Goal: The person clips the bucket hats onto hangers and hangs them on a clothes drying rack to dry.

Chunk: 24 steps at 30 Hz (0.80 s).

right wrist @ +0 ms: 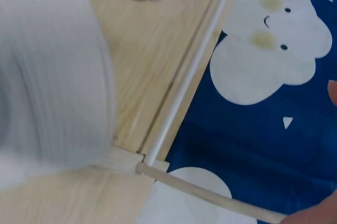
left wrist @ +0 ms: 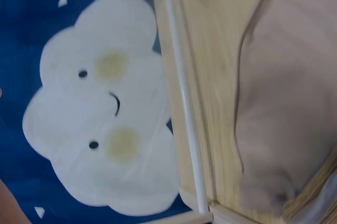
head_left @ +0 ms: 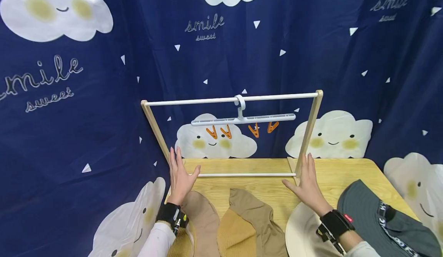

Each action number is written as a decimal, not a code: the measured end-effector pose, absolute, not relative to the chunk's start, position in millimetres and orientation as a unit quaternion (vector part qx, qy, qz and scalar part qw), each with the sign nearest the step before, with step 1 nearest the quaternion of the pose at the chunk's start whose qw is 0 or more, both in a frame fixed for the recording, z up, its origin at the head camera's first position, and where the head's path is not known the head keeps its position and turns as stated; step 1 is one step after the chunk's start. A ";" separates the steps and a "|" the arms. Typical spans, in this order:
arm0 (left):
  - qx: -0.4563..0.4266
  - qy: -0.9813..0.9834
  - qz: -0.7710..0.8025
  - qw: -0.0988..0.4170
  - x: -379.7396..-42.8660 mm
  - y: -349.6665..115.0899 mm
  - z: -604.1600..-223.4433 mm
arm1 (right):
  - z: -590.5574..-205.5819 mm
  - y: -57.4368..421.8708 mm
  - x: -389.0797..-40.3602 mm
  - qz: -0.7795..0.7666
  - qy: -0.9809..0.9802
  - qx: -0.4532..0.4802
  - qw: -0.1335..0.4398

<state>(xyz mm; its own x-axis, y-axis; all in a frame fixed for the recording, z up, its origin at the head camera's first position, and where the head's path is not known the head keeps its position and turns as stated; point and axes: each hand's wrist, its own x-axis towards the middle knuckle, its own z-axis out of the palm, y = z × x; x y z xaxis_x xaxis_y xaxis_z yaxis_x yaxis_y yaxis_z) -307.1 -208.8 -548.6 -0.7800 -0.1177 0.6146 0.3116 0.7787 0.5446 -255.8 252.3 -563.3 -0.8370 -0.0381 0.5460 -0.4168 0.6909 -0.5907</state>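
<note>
In the head view a small wooden rack (head_left: pixel 309 128) stands on the table, with white rods across its top and bottom. From the top rod hangs a white hanger (head_left: pixel 221 121) with several orange clips (head_left: pixel 253 130) on it. My left hand (head_left: pixel 181 180), fingers spread, is by the rack's left post. Beside the right post is my right hand (head_left: pixel 308 188), its fingers extended and thumb apart. Neither hand holds anything. Below the left hand lies a brown hat (head_left: pixel 202 218); a cream hat (head_left: pixel 300 230) lies partly hidden under the right forearm.
A tan and mustard hat (head_left: pixel 238 226) sits at the table's front middle. At right lies a dark grey bucket hat (head_left: pixel 363 207) with a lettered band. The wooden table (head_left: pixel 346 168) ends against a navy cloud-print curtain (head_left: pixel 242 57), which also runs along the left side.
</note>
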 end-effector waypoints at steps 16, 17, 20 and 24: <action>0.042 -0.813 -0.459 0.356 -349.6 -262.3 -519.1 | -527.9 273.1 -311.0 0.472 -0.860 0.011 0.194; 0.042 -0.810 -0.464 0.356 -351.3 -264.2 -518.1 | -526.5 272.0 -312.9 0.479 -0.857 0.007 0.190; 0.051 -0.807 -0.475 0.347 -358.1 -267.9 -513.2 | -524.7 270.7 -321.5 0.501 -0.845 -0.005 0.186; 0.065 -0.805 -0.489 0.331 -366.8 -271.9 -505.7 | -521.7 273.8 -335.0 0.527 -0.829 -0.026 0.186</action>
<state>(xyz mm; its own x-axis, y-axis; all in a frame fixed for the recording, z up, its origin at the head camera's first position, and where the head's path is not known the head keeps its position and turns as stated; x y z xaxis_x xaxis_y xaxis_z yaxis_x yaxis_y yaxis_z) -366.8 -271.9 -505.7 -0.7731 -0.4271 0.4689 0.2188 0.5143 0.8292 -335.0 273.8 -521.7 -0.9298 0.2382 0.2806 -0.1533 0.4423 -0.8837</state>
